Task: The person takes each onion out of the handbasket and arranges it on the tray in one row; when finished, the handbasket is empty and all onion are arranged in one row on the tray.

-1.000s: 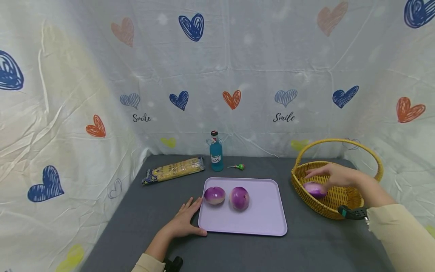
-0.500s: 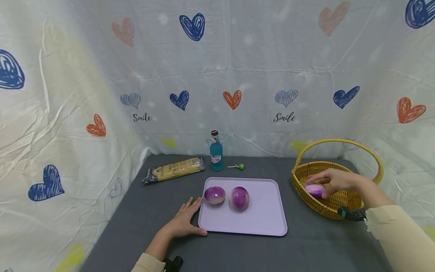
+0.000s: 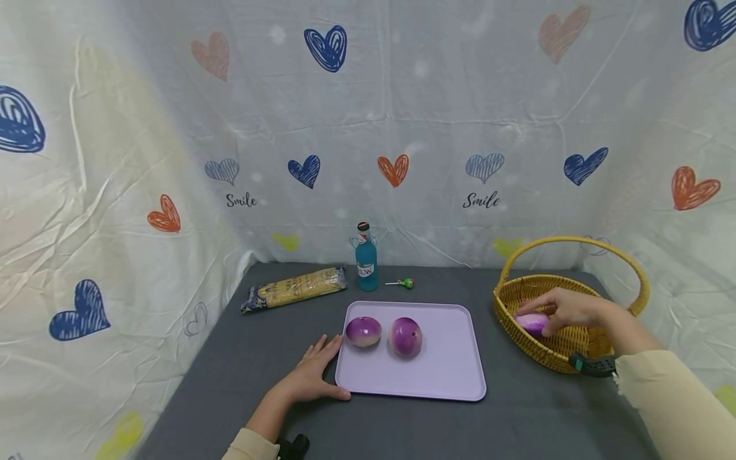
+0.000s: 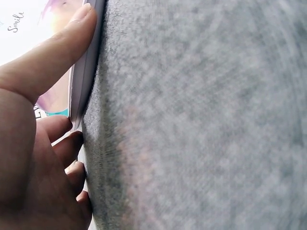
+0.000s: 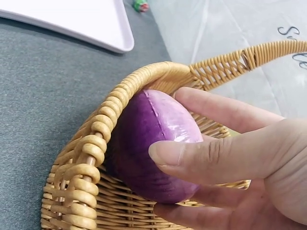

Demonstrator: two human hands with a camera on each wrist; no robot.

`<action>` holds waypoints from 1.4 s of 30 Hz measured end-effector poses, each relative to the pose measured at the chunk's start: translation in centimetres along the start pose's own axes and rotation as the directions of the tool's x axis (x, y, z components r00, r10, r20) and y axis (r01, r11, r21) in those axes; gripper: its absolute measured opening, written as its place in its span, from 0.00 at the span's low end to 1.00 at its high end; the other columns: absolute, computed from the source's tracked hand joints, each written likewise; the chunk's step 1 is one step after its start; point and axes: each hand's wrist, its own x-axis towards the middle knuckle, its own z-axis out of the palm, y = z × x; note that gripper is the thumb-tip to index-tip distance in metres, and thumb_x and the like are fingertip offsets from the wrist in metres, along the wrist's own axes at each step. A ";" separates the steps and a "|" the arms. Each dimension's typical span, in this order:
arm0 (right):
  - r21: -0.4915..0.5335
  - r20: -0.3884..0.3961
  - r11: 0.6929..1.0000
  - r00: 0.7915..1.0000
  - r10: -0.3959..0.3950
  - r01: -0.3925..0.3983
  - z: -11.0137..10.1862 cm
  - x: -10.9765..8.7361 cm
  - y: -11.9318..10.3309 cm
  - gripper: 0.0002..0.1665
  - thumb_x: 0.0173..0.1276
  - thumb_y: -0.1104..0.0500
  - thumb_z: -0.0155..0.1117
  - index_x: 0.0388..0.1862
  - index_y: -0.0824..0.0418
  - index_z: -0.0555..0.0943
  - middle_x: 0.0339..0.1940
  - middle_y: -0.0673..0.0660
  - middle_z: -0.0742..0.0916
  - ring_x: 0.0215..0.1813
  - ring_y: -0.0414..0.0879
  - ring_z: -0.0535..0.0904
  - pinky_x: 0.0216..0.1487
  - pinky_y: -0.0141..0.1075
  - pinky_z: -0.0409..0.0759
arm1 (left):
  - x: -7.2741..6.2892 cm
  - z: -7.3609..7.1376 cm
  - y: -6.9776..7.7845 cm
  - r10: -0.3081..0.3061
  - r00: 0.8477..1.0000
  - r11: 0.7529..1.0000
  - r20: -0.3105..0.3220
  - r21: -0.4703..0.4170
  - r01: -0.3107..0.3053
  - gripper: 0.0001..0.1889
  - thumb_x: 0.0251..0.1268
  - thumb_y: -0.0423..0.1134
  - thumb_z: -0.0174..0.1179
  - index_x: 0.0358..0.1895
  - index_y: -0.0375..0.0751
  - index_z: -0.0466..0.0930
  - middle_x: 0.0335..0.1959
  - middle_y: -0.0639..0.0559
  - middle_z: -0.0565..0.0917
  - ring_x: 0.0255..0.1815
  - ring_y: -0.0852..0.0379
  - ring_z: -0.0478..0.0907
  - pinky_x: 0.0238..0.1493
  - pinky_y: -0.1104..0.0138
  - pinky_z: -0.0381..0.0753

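Observation:
My right hand (image 3: 569, 311) reaches into the yellow wicker basket (image 3: 575, 364) and holds a glossy purple onion (image 3: 533, 323) there. In the right wrist view the thumb lies over the near side of the onion (image 5: 158, 143), with the other fingers behind and below it. The onion sits against the basket's inner wall. My left hand (image 3: 310, 374) is spread at the left edge of the pale lilac tray (image 3: 443, 370), its thumb and fingertips at the rim. On that tray rest two more purple onions, the left one (image 3: 363, 331) and the right one (image 3: 405, 337).
Behind the tray are a yellow noodle-like packet (image 3: 296, 289), an upright blue bottle (image 3: 366, 262) and a green lollipop (image 3: 407, 283). The basket's tall handle (image 3: 566, 241) arches over it. A heart-printed curtain (image 3: 431, 128) closes off the grey table (image 3: 402, 428) at the back.
My right hand's fingers have come down and closed around the onion in the basket. The left hand, the tray and the onions on it stay in place.

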 end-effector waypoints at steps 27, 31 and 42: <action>-0.175 -0.193 0.985 0.981 -0.031 -0.003 -1.2 -2.3 -1.6 0.34 0.63 0.49 0.74 0.69 0.53 0.79 0.66 0.65 0.82 0.58 0.51 0.78 0.50 0.37 0.80 | 0.1 0.1 -0.1 0.002 1.000 1.000 0.004 0.006 -0.002 0.63 0.46 0.65 0.76 0.83 0.48 0.48 0.84 0.47 0.51 0.84 0.37 0.36 0.77 0.34 0.38; -0.202 -0.222 0.979 0.974 -0.046 0.000 -1.2 -2.6 -2.4 0.35 0.64 0.47 0.74 0.69 0.52 0.78 0.65 0.64 0.83 0.62 0.56 0.79 0.52 0.37 0.80 | 0.0 0.0 0.0 0.002 1.000 1.000 0.001 -0.003 -0.002 0.63 0.46 0.64 0.76 0.83 0.48 0.48 0.83 0.47 0.51 0.84 0.37 0.36 0.77 0.34 0.38; -0.185 -0.236 0.982 0.969 -0.071 0.027 -1.0 -2.9 -3.4 0.35 0.65 0.47 0.73 0.70 0.52 0.77 0.65 0.62 0.83 0.59 0.51 0.81 0.50 0.29 0.81 | 0.0 0.0 0.1 0.005 1.000 1.000 -0.005 -0.001 -0.005 0.63 0.46 0.64 0.76 0.82 0.48 0.49 0.83 0.47 0.51 0.84 0.37 0.36 0.77 0.34 0.37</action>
